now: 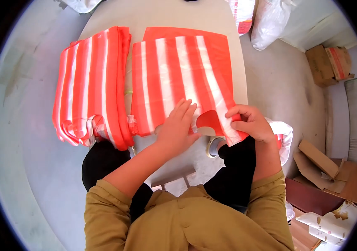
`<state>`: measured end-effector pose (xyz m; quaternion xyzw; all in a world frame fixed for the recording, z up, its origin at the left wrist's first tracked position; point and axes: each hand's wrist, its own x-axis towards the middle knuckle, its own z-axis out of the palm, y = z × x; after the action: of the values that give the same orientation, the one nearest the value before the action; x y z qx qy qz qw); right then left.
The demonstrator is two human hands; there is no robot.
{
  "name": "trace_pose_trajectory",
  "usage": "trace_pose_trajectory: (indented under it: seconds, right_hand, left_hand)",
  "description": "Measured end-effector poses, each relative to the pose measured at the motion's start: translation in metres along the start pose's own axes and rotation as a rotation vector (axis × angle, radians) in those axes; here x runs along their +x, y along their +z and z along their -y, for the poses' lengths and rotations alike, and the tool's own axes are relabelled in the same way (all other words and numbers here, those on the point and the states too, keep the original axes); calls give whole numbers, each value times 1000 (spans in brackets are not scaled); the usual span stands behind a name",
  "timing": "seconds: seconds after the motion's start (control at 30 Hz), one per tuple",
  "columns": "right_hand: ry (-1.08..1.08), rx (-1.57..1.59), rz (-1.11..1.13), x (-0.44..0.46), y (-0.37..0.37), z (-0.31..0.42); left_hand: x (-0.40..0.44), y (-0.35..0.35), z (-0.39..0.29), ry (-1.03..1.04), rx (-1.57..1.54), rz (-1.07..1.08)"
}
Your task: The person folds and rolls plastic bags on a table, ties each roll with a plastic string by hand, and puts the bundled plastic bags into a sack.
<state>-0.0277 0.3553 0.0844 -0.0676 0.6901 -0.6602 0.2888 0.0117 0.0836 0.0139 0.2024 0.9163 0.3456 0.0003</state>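
Observation:
A red-and-white striped plastic bag [151, 83] lies spread on the table in front of me. Its lower edge has a rounded cutout between handle strips. My left hand [177, 129] rests on its lower middle, fingers stretched out. At the lower right corner, my right hand [251, 123] pinches a handle strip between thumb and fingers. A plain red sheet [224, 54], perhaps another bag, shows underneath along the top and right. To the left is a thick stack of folded striped bags [82, 79], with gathered handle ends toward me.
The pale table [166, 14] has a rounded right edge. White sacks [272, 23] stand on the floor beyond it. Cardboard boxes [329, 65] sit at the far right, and an opened carton [324, 167] lies nearer. Patterned cloth [333, 221] is at the lower right.

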Motion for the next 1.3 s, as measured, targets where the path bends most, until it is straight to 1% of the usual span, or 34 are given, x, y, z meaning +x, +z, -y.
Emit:
trace_pose_trajectory:
  seconds: [0.1,0.17,0.2,0.23,0.3,0.33,0.4,0.43,0.47,0.53,0.6,0.67,0.73,0.8,0.87,0.97,1.0,1.1,1.17,1.2,1.23,1.3]
  right_hand:
    - [-55,38,77,3,7,3]
    - [-73,32,130,5,14,5]
    - [-120,51,198,8,18,6]
    - [-143,-14,213,9,24,9]
    - [-99,-34,263,5,35,15]
    - [-182,-132,309,8,36,9]
    - [-156,-81,316,8,24,4]
    - [-143,-55,320,8,19,0]
    - [-45,319,216,11,17,-17]
    - [-40,433,9,29,-27,-50]
    - [-28,234,-196,40,-39,-50]
    - [-4,-284,-402,49,-19,-36]
    - [-103,-220,-479,61,-8,-37]
    - [-212,-317,-495,75,-13,-51]
    - [-329,-575,-453,84,-37,-75]
    - [-246,-539,-340,78,-58,-72]
    - [-286,-481,-381,70,-50,-55]
    - [-476,-732,-622,34,-29,0]
    - [-559,-1007,-858,14,-22,35]
    - [-535,-1185,-963,3,-13,54]
    - [-509,-1362,-1068,-7,-3,72]
    - [-393,-1492,-1149,-12,26,104]
  left_hand:
    - [17,4,-1,54,18,-108]
    - [27,11,-1,20,-34,-163]
    - [32,11,-3,3,-61,-189]
    - [35,10,-4,2,-50,-160]
    - [40,3,-8,-2,-30,-104]
    - [41,-1,-11,-19,-79,-82]
    - [41,-8,-18,-57,-176,-36]
    - [40,-9,-17,-71,-216,-53]
    - [39,-9,-15,-84,-257,-70]
    - [37,-12,-16,-82,-281,-82]
    - [34,-19,-22,-52,-250,-69]
    - [28,-19,-22,34,-188,-47]
    - [24,-21,-28,103,-160,-9]
    - [19,-28,-38,147,-163,43]
    - [14,-27,-40,184,-182,64]
    - [10,-26,-42,214,-256,61]
    - [11,-31,-46,206,-299,56]
    - [15,-31,-49,230,-491,8]
    - [19,-27,-56,262,-601,-66]
    - [19,-24,-60,241,-618,-106]
    - [19,-27,-63,103,-819,35]
    - [21,-37,-71,-181,-1207,329]
